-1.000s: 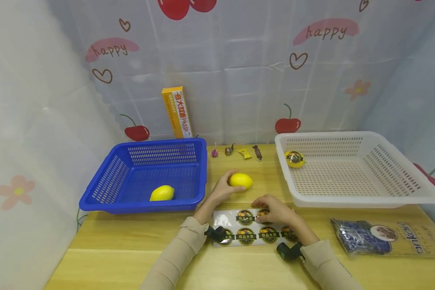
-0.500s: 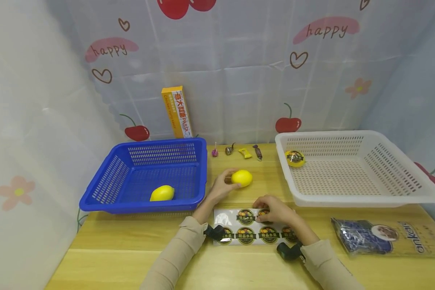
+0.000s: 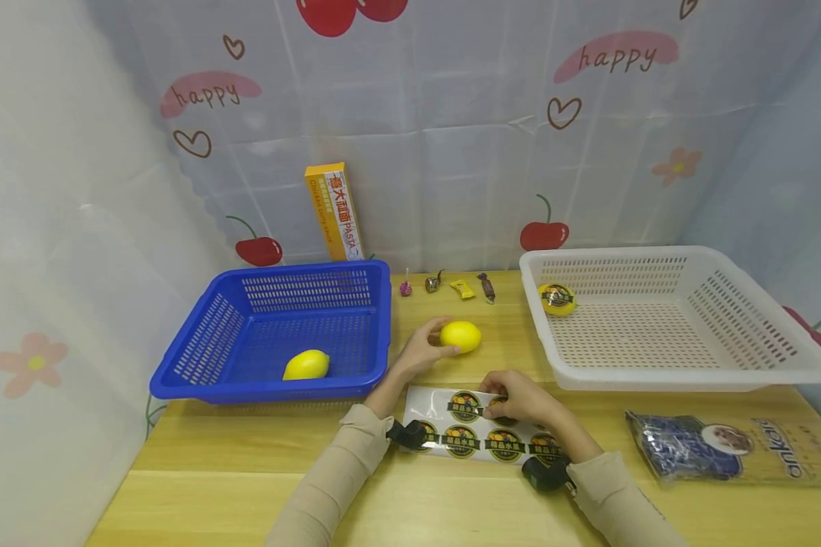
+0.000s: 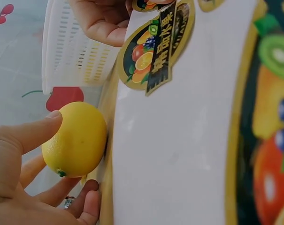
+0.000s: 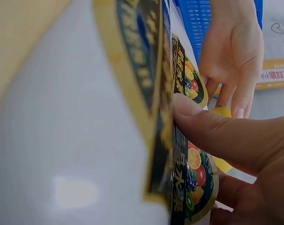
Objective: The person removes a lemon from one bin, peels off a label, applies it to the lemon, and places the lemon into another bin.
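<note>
My left hand [image 3: 420, 353] holds a yellow lemon [image 3: 461, 336] between thumb and fingers, just beyond a white sheet of round fruit stickers [image 3: 434, 399]. In the left wrist view the thumb lies on top of the lemon [image 4: 76, 140], whose green stem end faces the camera. My right hand [image 3: 520, 396] pinches the far edge of the sheet at one sticker. From the right wrist view, its thumb presses on a sticker [image 5: 196, 176] while the other fingers go behind the sheet. Two rows of black-and-gold stickers show, and the upper left spot is bare backing.
A blue basket [image 3: 270, 391] with another lemon [image 3: 306, 365] stands left. At right is a white basket [image 3: 691, 377] holding a stickered lemon [image 3: 557, 300]. Several wrapped sweets [image 3: 462, 289] lie at the back, near a pasta box [image 3: 335, 213]. A pasta bag [image 3: 732, 450] lies front right.
The left hand has shifted the lemon slightly away and to the right. The sticker sheet has turned slightly, its left end now farther back. The right hand keeps its pinch.
</note>
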The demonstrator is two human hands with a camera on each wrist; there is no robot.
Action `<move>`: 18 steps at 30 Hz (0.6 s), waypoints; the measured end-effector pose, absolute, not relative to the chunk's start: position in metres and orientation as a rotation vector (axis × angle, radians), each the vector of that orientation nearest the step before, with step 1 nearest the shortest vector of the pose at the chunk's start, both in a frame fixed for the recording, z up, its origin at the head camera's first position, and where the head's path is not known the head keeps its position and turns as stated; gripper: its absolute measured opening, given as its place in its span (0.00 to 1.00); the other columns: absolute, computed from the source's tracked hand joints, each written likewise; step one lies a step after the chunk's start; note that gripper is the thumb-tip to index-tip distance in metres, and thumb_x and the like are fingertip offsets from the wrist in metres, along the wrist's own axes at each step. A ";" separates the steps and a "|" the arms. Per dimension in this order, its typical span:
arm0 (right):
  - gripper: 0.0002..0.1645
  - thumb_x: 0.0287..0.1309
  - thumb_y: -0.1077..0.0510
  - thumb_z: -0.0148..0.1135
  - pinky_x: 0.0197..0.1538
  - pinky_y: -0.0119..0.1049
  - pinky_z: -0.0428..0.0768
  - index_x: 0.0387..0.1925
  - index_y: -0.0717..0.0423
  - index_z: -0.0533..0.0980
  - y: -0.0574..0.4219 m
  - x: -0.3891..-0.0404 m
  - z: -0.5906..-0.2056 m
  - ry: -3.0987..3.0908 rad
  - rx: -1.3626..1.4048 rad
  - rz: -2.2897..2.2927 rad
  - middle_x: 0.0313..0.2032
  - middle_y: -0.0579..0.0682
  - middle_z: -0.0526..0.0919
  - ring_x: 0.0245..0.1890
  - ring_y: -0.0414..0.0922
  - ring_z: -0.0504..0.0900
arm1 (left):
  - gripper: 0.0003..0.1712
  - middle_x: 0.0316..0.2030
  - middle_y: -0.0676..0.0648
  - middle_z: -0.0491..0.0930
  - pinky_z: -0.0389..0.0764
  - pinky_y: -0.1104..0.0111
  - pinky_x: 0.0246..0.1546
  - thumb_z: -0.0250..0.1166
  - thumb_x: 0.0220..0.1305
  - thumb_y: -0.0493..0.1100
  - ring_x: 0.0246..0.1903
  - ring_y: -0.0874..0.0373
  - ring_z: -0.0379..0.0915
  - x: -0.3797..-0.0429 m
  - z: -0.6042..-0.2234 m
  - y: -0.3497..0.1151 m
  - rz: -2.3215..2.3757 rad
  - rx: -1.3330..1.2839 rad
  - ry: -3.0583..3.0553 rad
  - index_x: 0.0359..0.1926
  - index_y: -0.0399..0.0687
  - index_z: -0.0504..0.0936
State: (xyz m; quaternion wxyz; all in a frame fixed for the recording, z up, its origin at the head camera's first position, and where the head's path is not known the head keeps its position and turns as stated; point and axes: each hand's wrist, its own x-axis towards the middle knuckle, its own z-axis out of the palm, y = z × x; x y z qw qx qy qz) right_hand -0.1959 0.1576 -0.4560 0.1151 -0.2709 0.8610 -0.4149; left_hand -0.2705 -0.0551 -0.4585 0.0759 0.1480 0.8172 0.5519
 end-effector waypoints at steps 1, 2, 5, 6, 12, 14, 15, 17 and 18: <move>0.15 0.47 0.58 0.72 0.30 0.34 0.72 0.34 0.61 0.77 0.158 -0.196 -0.456 2.521 -0.802 -1.221 0.27 0.46 0.77 0.27 0.40 0.71 | 0.38 0.60 0.37 0.70 0.70 0.52 0.54 0.70 0.53 0.39 0.54 0.43 0.69 -0.271 -0.458 -0.055 1.653 0.435 2.453 0.65 0.41 0.66; 0.15 0.47 0.57 0.72 0.30 0.35 0.72 0.34 0.61 0.78 0.159 -0.195 -0.455 2.522 -0.805 -1.222 0.27 0.46 0.77 0.27 0.40 0.72 | 0.38 0.60 0.36 0.69 0.70 0.52 0.54 0.70 0.53 0.39 0.54 0.42 0.69 -0.271 -0.458 -0.054 1.656 0.426 2.453 0.65 0.41 0.66; 0.15 0.47 0.57 0.72 0.31 0.36 0.73 0.35 0.60 0.78 0.159 -0.196 -0.454 2.533 -0.804 -1.209 0.28 0.46 0.78 0.28 0.41 0.72 | 0.40 0.60 0.34 0.68 0.69 0.51 0.56 0.70 0.53 0.39 0.56 0.40 0.68 -0.272 -0.457 -0.053 1.667 0.394 2.448 0.66 0.40 0.65; 0.15 0.47 0.58 0.72 0.32 0.36 0.73 0.35 0.60 0.78 0.158 -0.196 -0.455 2.540 -0.796 -1.198 0.28 0.47 0.78 0.29 0.41 0.72 | 0.40 0.60 0.33 0.68 0.70 0.51 0.56 0.70 0.53 0.39 0.57 0.40 0.67 -0.272 -0.457 -0.053 1.667 0.382 2.454 0.66 0.40 0.64; 0.15 0.45 0.62 0.72 0.35 0.35 0.74 0.37 0.62 0.78 0.154 -0.196 -0.455 2.572 -0.735 -1.127 0.30 0.48 0.79 0.30 0.41 0.73 | 0.42 0.62 0.35 0.66 0.67 0.50 0.58 0.73 0.50 0.42 0.59 0.39 0.64 -0.266 -0.453 -0.051 1.657 0.340 2.625 0.65 0.42 0.65; 0.15 0.45 0.62 0.72 0.36 0.36 0.75 0.37 0.61 0.78 0.154 -0.196 -0.455 2.577 -0.739 -1.121 0.31 0.48 0.79 0.31 0.41 0.74 | 0.39 0.61 0.38 0.68 0.65 0.51 0.59 0.73 0.49 0.43 0.60 0.41 0.64 -0.261 -0.452 -0.049 1.619 0.380 2.771 0.63 0.42 0.69; 0.15 0.45 0.63 0.72 0.37 0.37 0.75 0.37 0.62 0.78 0.154 -0.197 -0.456 2.579 -0.740 -1.120 0.32 0.48 0.79 0.32 0.41 0.74 | 0.37 0.60 0.39 0.70 0.65 0.51 0.60 0.73 0.49 0.43 0.59 0.42 0.64 -0.259 -0.451 -0.048 1.595 0.423 2.849 0.60 0.41 0.71; 0.15 0.45 0.62 0.72 0.38 0.38 0.76 0.37 0.62 0.78 0.155 -0.197 -0.456 2.585 -0.746 -1.114 0.32 0.48 0.80 0.33 0.42 0.75 | 0.31 0.56 0.40 0.73 0.66 0.53 0.59 0.73 0.49 0.42 0.57 0.43 0.66 -0.253 -0.451 -0.046 1.528 0.543 2.971 0.55 0.40 0.76; 0.15 0.45 0.63 0.72 0.38 0.38 0.76 0.37 0.62 0.78 0.155 -0.196 -0.456 2.584 -0.747 -1.114 0.32 0.49 0.80 0.33 0.42 0.75 | 0.27 0.53 0.40 0.75 0.67 0.54 0.58 0.72 0.49 0.42 0.55 0.45 0.68 -0.250 -0.451 -0.046 1.494 0.628 3.014 0.52 0.40 0.78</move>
